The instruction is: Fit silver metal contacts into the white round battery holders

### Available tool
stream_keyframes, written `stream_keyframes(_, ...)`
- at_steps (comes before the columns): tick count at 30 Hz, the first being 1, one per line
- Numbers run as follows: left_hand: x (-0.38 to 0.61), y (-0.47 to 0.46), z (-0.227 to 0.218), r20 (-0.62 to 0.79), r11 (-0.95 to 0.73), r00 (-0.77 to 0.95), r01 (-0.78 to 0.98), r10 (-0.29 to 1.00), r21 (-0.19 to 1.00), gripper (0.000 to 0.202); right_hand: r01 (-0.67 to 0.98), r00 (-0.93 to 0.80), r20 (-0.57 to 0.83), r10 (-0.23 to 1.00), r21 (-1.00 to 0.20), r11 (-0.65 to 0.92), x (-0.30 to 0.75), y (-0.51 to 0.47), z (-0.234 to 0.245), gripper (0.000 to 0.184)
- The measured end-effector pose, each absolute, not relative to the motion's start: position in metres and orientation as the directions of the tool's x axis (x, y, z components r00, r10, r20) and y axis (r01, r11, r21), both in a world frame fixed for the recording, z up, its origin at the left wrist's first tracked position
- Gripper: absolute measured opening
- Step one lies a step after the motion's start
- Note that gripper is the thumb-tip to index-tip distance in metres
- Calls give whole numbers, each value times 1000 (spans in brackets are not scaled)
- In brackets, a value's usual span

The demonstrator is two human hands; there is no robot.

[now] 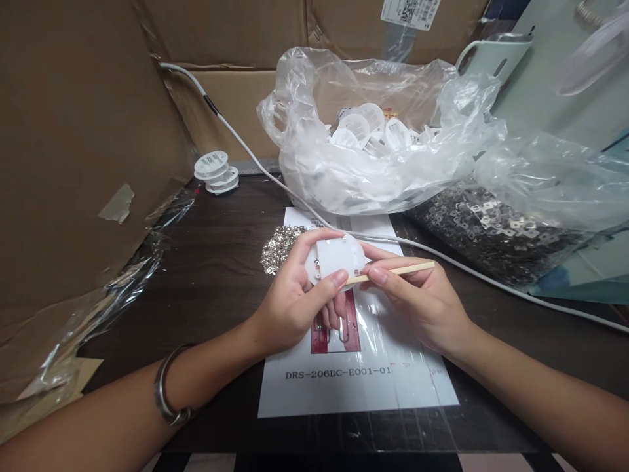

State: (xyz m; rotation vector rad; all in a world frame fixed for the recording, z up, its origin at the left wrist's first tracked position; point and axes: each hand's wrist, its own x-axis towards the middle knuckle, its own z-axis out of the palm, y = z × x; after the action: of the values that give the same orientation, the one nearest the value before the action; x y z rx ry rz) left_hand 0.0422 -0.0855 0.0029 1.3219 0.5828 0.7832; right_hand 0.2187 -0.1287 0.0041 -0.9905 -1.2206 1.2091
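Note:
My left hand (295, 295) is closed around a round white plastic part (334, 261), held above a printed sheet (363, 373) on the dark table. My right hand (422, 301) pinches a thin wooden stick (400, 270) whose tip touches the part's right edge. A small heap of shiny metal clips (278, 248) lies just left of the part, partly hidden by my left fingers. A metal bangle (164, 387) sits on my left wrist.
Behind stands a clear plastic bag (314, 170) full of white plastic parts. A second bag of metal clips (491, 229) lies at the right. A short stack of white parts (216, 172) sits back left. A white cable (255, 160) crosses the table. Cardboard walls (73, 131) enclose the left and back.

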Motion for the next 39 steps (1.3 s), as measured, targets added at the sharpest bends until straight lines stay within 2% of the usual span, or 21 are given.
stream_keyframes(8,44,-84,3,39,53,605,-134,795,990,41,-202,-27,108,994,-974,100,218,-129,2,11)
stream_keyframes(11,45,-86,5,38,53,610,-131,792,990,52,-227,22,81,996,-970,84,218,-128,0,11)
stream_keyframes(14,45,-88,4,30,67,612,-135,790,989,61,-326,49,49,998,-943,62,218,-127,1,13)
stream_keyframes(18,44,-88,4,-5,92,608,-111,794,990,57,-429,32,38,999,-902,48,220,-124,3,12)
stream_keyframes(27,42,-86,6,68,15,628,-126,775,992,49,-442,32,26,999,-896,37,223,-123,4,11)
stream_keyframes(39,40,-83,3,85,-15,598,-122,797,992,41,-440,13,45,999,-897,46,222,-124,4,10)
